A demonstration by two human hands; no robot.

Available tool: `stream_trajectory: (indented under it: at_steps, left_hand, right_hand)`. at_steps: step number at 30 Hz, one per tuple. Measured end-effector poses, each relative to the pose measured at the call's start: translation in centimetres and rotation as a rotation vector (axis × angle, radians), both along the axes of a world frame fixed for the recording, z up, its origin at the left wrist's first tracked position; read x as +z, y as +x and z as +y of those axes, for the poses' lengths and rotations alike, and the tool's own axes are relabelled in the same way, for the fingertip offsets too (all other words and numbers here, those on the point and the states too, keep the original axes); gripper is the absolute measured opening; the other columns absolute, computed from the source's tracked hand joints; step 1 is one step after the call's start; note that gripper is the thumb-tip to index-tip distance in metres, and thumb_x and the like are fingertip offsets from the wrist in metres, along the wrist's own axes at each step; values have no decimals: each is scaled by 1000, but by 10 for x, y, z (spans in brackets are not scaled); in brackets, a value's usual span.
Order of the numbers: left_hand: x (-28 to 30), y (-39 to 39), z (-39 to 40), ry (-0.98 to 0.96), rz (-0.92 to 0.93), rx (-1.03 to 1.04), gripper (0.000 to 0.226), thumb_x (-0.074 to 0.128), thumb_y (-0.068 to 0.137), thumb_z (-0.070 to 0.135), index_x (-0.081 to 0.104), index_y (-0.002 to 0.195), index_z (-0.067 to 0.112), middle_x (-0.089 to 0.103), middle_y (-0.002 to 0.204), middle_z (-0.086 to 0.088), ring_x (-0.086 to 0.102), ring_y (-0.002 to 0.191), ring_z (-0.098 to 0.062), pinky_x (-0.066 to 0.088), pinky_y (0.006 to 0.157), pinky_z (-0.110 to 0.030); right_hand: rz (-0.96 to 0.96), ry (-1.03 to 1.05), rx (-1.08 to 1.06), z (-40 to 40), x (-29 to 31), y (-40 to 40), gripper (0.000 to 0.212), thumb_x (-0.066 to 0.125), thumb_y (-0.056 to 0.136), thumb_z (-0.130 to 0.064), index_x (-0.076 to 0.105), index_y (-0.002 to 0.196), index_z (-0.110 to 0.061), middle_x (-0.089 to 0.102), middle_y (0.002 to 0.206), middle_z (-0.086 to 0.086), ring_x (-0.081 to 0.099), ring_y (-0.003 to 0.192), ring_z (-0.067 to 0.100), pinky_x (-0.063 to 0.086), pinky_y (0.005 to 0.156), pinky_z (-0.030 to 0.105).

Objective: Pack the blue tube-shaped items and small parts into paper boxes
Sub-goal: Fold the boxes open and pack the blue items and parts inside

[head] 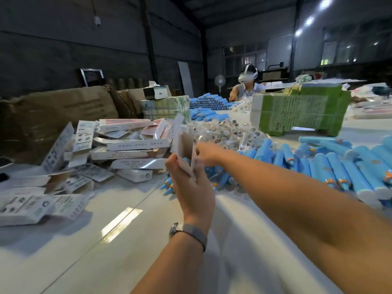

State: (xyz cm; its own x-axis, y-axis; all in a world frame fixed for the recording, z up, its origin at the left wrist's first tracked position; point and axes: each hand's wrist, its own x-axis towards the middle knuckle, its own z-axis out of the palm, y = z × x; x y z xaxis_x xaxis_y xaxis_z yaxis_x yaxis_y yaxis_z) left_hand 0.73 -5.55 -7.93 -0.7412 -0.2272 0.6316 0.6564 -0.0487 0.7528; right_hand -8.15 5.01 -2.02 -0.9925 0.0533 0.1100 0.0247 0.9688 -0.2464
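Left hand (192, 187) grips an open paper box (185, 153) upright above the table (131, 240), right hand (206, 153) blurred beside it, grip unclear, blue tubes (339, 168) piled right of the box.

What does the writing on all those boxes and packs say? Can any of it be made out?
None can be read.
White paper boxes in the left heap: rows of print, too small and blurred.
Paper box held in the left hand: blurred by motion.
Green bundle: faint lines of print, unreadable.
Brown cartons: faded marks, unreadable.
Blue tubes: orange marks only, no words that can be made out.
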Motion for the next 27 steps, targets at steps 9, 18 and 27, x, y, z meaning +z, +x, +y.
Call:
stream_trajectory:
  at_steps: [9,18,27]
  left_hand:
    - [-1,-2,-1,-87,10,-22,38,56,101,24,29,109,48,42,106,44,51,104,5,52,92,-47]
    - [1,4,0,-80,59,9,52,60,98,13,27,100,53,49,103,39,54,95,7,45,78,-14]
    - [2,18,8,-121,62,-112,42,59,98,14,29,99,43,53,100,-3,55,89,-29,48,72,-33]
  right_hand:
    - [74,-79,-102,-9,-10,-41,4,51,97,-14,51,93,-14,50,91,8,49,89,24,48,87,43]
    - [336,-204,-135,11,9,7,23,56,90,-10,54,71,-23,56,81,-4,56,85,20,42,72,30]
    - [631,-746,32,37,56,149,12,64,91,-9,66,85,-19,66,78,7,58,61,8,49,58,22]
